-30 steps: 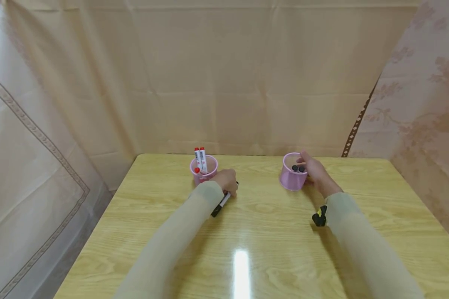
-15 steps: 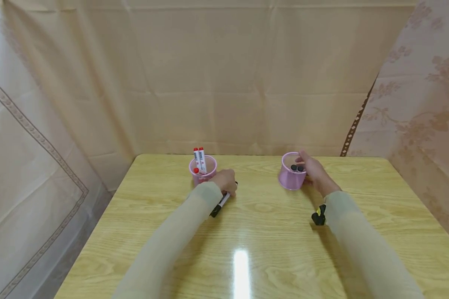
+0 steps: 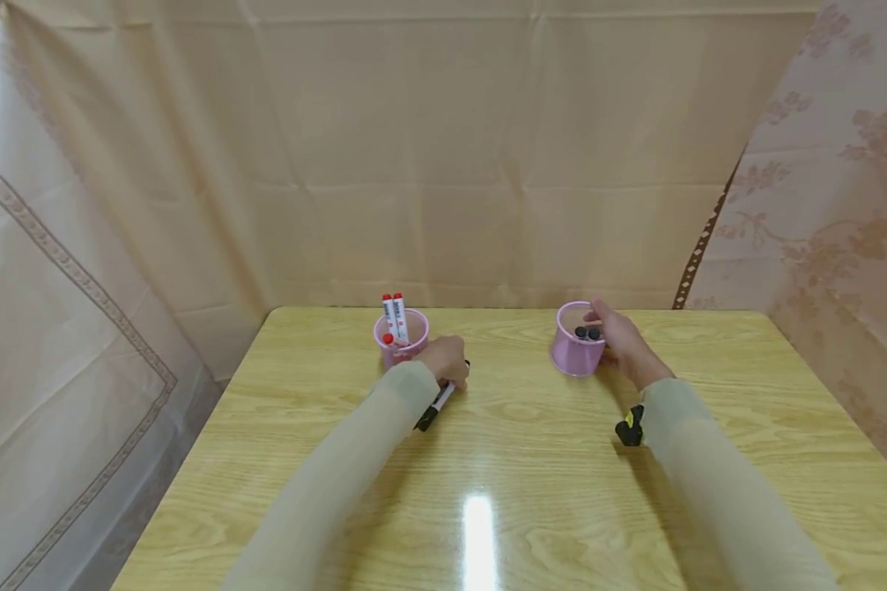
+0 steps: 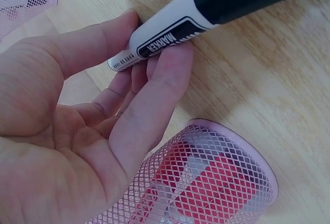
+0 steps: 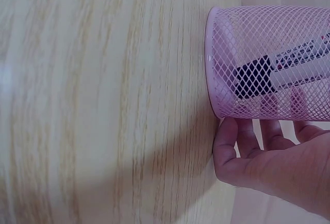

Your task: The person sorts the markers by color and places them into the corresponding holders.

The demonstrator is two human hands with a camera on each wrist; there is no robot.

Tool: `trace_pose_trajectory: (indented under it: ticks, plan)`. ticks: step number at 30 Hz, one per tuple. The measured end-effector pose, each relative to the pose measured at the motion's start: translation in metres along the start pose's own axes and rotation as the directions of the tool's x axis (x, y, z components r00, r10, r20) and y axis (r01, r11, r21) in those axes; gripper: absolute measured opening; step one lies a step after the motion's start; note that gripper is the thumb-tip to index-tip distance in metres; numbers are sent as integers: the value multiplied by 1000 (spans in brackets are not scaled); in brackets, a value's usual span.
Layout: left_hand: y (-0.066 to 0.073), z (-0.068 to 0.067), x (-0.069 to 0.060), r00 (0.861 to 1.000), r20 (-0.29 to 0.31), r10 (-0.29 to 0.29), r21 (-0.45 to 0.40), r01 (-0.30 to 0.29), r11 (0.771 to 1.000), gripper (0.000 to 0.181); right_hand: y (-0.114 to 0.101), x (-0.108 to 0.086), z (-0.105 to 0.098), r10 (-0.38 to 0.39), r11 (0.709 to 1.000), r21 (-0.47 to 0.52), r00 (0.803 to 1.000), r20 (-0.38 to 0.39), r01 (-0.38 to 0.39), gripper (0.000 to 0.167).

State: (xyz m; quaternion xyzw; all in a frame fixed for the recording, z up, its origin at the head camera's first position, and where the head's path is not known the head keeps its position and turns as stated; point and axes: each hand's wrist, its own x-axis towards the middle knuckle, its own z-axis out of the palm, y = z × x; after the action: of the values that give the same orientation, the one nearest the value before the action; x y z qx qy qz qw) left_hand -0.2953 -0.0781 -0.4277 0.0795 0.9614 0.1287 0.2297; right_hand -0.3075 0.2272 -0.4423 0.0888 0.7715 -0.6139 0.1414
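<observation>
My left hand [image 3: 443, 359] pinches a white marker [image 4: 164, 32] with black ends between thumb and fingers, just off the right side of a pink mesh pen holder [image 3: 388, 355]. Red-capped markers [image 3: 395, 318] stand in that holder. A second pink mesh pen holder [image 3: 575, 358] stands upright to the right, and my right hand [image 3: 625, 346] grips its right side. Inside it are two black-ended markers [image 5: 256, 76], seen through the mesh in the right wrist view. Several right fingers lie behind the mesh, partly hidden.
Both holders stand toward the back of a wood-grain table [image 3: 532, 460]. A beige cloth [image 3: 443, 164] hangs right behind the table, with patterned cloths on both sides. A small black and yellow device [image 3: 631, 427] sits at my right wrist.
Hands, marker and both holders keep nearly the same places. The whole head view shifts only very slightly.
</observation>
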Motion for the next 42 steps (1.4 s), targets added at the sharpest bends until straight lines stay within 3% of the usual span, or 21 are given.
trace_pose_trajectory:
  ticks: [9,17,21,27,34,42]
  plan:
    - [0,0,1,1000,22,-12,-36,13,999,21,0,-1,1,-10,1000,-6,1000,7,10,85]
    - [5,-2,5,999,-28,43,13,-43,999,26,-1,-1,-1,-22,1000,5,1000,-9,22,86]
    - [3,-3,6,999,-19,50,14,-50,999,23,0,0,-1,-29,1000,6,1000,6,29,87]
    - [1,-5,4,998,41,41,-57,-38,998,20,1,-1,1,-16,1000,13,1000,4,16,85]
    - [6,-17,2,996,81,41,-116,-31,993,15,-1,-2,-2,-17,1000,7,1000,0,17,87]
    - [11,-32,-8,994,47,99,-316,-79,945,16,-2,-2,1,-7,1000,9,1000,-11,7,84]
